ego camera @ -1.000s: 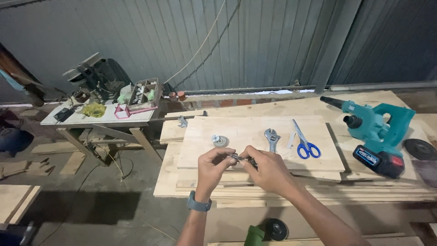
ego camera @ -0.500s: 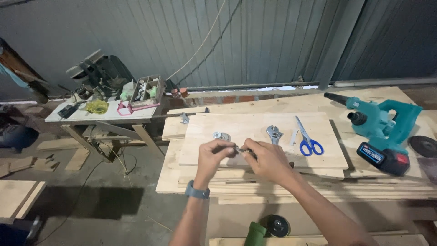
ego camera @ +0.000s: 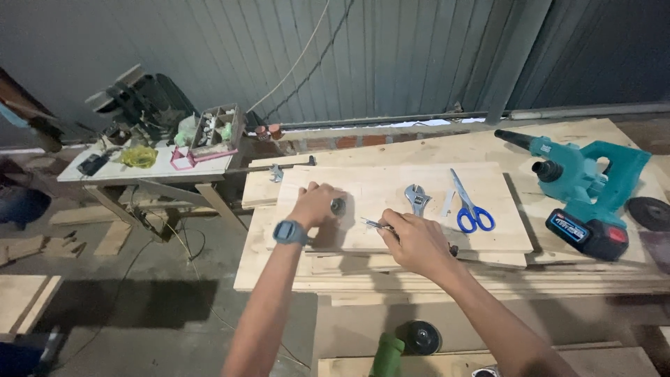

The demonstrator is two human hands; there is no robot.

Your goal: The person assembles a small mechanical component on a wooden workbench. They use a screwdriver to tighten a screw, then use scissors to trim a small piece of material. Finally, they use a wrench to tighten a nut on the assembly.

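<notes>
Both forearms reach forward from the bottom of the view over a stack of plywood boards that serves as the surface [ego camera: 391, 188]. The left arm, with a blue wristwatch [ego camera: 287, 232] on the wrist, runs up and slightly right; the left hand [ego camera: 315, 204] lies knuckles up on the top board. The right arm comes in from the lower right at a slant, and the right hand [ego camera: 413, 241] rests near the front edge of the same board, well apart from the left.

Beyond the right hand lie an adjustable wrench [ego camera: 417, 198] and, just to its right, blue-handled scissors [ego camera: 469, 204]. Further right a teal cordless blower [ego camera: 583, 185] sits on the boards, with a dark disc [ego camera: 649, 213] beside it. A long metal clamp bar [ego camera: 276, 169] lies at the boards' back left edge. To the left stands a white side table [ego camera: 150, 167] cluttered with tools and a compartment box [ego camera: 215, 129]. Below the hands, a green-handled tool [ego camera: 403, 343] with a round black head sits on a lower board.

The left hand is curled over a small round metal part [ego camera: 338, 206], fingers touching it on the board. The right hand is clenched around a thin metal tool [ego camera: 375, 224], whose tip points left toward the round part without reaching it.
</notes>
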